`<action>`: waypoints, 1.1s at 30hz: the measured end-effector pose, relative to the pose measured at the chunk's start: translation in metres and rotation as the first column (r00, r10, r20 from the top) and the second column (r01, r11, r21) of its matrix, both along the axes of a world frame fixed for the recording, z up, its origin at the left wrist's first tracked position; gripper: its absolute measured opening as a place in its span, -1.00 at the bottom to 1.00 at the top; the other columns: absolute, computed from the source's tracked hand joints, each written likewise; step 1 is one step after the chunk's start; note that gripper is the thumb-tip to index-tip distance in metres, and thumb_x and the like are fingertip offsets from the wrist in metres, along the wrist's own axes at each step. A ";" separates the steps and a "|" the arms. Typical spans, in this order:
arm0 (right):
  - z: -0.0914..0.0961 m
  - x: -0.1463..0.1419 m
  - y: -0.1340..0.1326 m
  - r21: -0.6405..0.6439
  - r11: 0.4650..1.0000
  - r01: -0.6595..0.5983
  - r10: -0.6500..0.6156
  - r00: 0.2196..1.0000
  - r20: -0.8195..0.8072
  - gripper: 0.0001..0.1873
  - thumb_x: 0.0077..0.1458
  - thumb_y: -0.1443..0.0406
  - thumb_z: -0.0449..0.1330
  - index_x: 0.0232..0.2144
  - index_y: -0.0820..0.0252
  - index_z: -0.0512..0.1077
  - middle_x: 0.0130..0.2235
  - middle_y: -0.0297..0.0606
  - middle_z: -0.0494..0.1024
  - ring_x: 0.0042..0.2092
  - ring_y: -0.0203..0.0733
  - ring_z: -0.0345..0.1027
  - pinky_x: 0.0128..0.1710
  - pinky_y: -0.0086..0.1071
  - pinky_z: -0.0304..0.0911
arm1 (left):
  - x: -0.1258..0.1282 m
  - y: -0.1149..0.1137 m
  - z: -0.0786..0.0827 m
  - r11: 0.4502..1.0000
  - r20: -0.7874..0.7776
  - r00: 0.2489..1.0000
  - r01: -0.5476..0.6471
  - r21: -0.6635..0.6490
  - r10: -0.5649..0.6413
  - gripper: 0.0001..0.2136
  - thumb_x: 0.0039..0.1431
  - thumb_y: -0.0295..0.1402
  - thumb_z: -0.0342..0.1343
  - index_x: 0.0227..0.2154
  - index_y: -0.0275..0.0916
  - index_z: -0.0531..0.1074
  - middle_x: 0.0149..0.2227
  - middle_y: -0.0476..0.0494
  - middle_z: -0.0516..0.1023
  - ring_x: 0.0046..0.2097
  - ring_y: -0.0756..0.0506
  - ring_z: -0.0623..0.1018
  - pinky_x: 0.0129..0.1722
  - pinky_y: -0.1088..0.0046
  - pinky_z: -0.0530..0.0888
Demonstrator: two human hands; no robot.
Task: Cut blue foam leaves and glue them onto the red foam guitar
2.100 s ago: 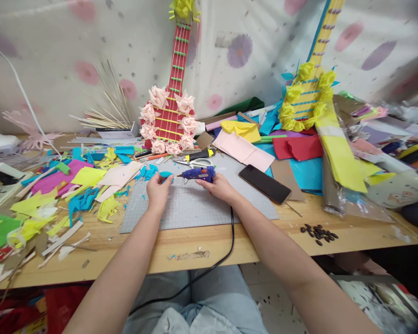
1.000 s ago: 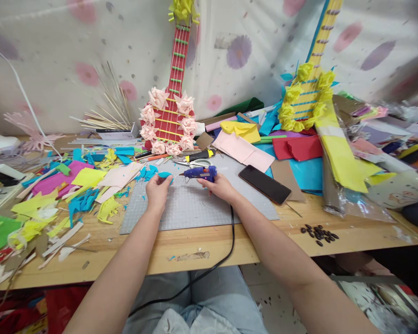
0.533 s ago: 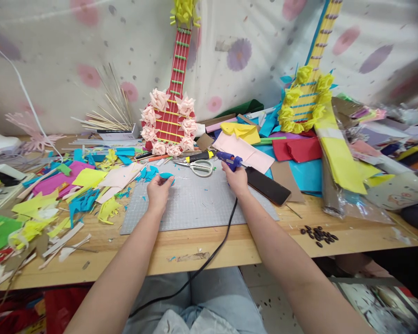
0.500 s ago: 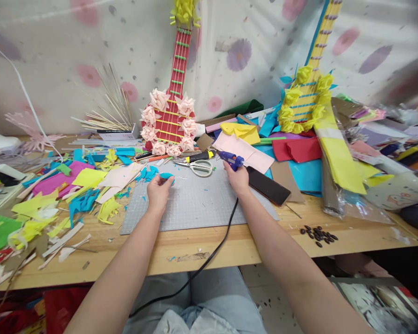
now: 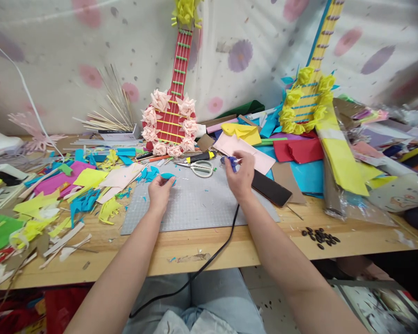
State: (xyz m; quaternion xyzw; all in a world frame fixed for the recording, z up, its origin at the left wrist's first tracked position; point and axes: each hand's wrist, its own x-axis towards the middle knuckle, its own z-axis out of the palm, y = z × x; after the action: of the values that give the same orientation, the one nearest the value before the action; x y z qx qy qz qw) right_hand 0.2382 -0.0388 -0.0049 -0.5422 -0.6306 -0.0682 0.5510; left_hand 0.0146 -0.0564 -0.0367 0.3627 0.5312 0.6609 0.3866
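Two bare hands are positioned above a gray gridded cutting mat (image 5: 198, 208) on the wooden tabletop (image 5: 195, 243). Left hand (image 5: 159, 192): the grip is pinching a blue paper piece (image 5: 167, 176) between thumb and fingers, over the left part of the mat. A thin, pale strand (image 5: 184, 178) lies just to the right of this piece. Blue scraps (image 5: 149, 173) lie just beyond the left hand.

Right hand (image 5: 241, 176): located over the right part of the mat, fingers curved about a blue-purple glue gun (image 5: 231, 163). The fingers conceal most of the tool, so whether this grip is pressed against it or spread around it cannot be told. A black cable (image 5: 216, 253) runs from below the right wrist across the tabletop edge toward the lap.

Adjacent items: scissors (image 5: 192, 164) with pale handles lie between the hands, at the far edge of the mat; a yellow-and-black cutter (image 5: 200, 157) lies just behind them. A black phone (image 5: 272, 188) lies near the right hand, on its right. A pink sheet (image 5: 226, 144) extends behind the same hand.

Rear: a red guitar-shaped model (image 5: 169, 124) trimmed with pink paper flowers stands tilted. A yellow guitar-shaped model (image 5: 305, 98) stands farther right. Small dark pieces (image 5: 321, 237) are grouped near the right front edge.
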 end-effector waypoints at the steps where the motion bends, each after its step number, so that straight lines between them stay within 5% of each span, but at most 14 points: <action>1: 0.003 -0.007 -0.004 -0.024 0.994 -0.103 0.104 0.994 0.038 -0.78 0.13 0.19 0.03 -0.25 0.20 0.35 -0.23 -0.09 0.43 -0.15 -0.10 0.28 -0.13 -0.20 0.20 | 0.001 0.000 0.000 1.000 0.004 1.000 0.013 -0.001 -0.013 -0.74 -0.36 -0.27 0.30 -0.56 -0.27 0.41 -0.54 0.00 0.46 -0.47 0.04 0.41 -0.38 0.48 0.39; 5: -0.002 -0.033 -0.007 -0.175 0.924 -0.341 0.358 0.931 0.074 -0.84 0.12 0.24 0.05 -0.37 0.17 0.40 -0.27 -0.14 0.48 -0.17 -0.15 0.30 -0.10 -0.24 0.18 | 0.003 -0.002 0.002 0.997 0.025 0.997 0.078 -0.009 -0.078 -0.71 -0.39 -0.25 0.31 -0.56 -0.27 0.40 -0.53 -0.01 0.46 -0.46 0.03 0.42 -0.38 0.46 0.41; 10: -0.025 -0.049 0.000 -0.550 0.593 -0.589 0.603 0.777 -0.182 -0.77 0.02 0.21 0.16 -0.26 0.20 0.42 -0.33 -0.26 0.52 -0.34 -0.29 0.32 -0.30 -0.40 0.20 | 0.007 -0.003 0.002 0.988 0.043 0.988 0.152 -0.029 -0.150 -0.68 -0.41 -0.23 0.33 -0.54 -0.27 0.43 -0.51 -0.02 0.47 -0.44 0.02 0.43 -0.35 0.44 0.41; 12: -0.030 -0.051 -0.001 -0.588 0.526 -0.615 0.603 0.757 -0.253 -0.82 0.03 0.22 0.14 -0.33 0.21 0.43 -0.40 -0.31 0.51 -0.38 -0.32 0.31 -0.34 -0.43 0.17 | 0.008 -0.003 0.002 0.986 0.055 0.985 0.164 -0.031 -0.162 -0.69 -0.41 -0.24 0.33 -0.54 -0.28 0.43 -0.51 -0.02 0.47 -0.45 0.02 0.43 -0.36 0.45 0.41; 33: -0.028 -0.053 -0.006 -0.557 0.581 -0.593 0.539 0.794 -0.282 -0.84 0.08 0.27 0.03 -0.48 0.19 0.34 -0.53 -0.37 0.48 -0.50 -0.37 0.24 -0.45 -0.49 0.09 | 0.009 -0.002 0.001 0.986 0.047 0.986 0.165 -0.039 -0.163 -0.66 -0.42 -0.23 0.34 -0.51 -0.28 0.44 -0.48 -0.04 0.49 -0.39 -0.01 0.45 -0.35 0.43 0.41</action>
State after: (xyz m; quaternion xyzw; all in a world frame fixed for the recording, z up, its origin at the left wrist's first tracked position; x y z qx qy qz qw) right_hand 0.1855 -0.0451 -0.0331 -0.4645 -0.7326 0.3444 0.3591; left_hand 0.0237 -0.0585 -0.0356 0.3824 0.5050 0.6232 0.4586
